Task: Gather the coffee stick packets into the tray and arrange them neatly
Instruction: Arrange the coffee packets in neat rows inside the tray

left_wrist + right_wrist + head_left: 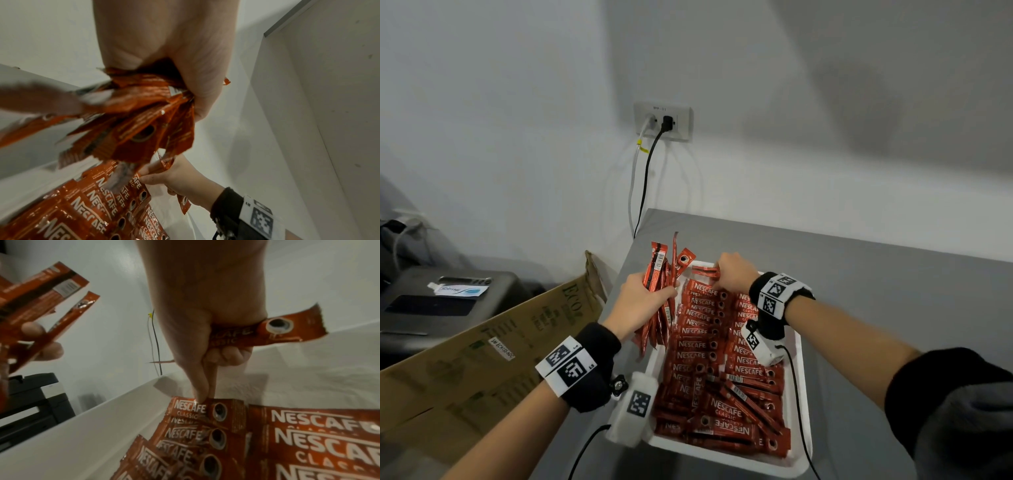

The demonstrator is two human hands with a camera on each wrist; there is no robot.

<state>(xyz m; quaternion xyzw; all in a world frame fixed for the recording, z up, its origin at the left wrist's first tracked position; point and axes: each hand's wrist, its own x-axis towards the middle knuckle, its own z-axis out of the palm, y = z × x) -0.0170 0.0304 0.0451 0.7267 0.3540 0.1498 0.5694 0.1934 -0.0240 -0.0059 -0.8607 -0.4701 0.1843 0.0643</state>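
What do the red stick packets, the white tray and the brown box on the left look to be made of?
Stick packets: glossy printed film, likely foil-lined plastic; they glint and have crimped ends. Tray: matt white, faintly grainy inside in the right wrist view, probably foam or moulded plastic; hard to tell which. Box: brown corrugated cardboard, dull finish, printed flap.

We see glossy red foil-like coffee stick packets (702, 346) in a matt white tray (799, 387), perhaps foam, on a smooth grey countertop (876, 308) beside a corrugated cardboard box (482, 359).
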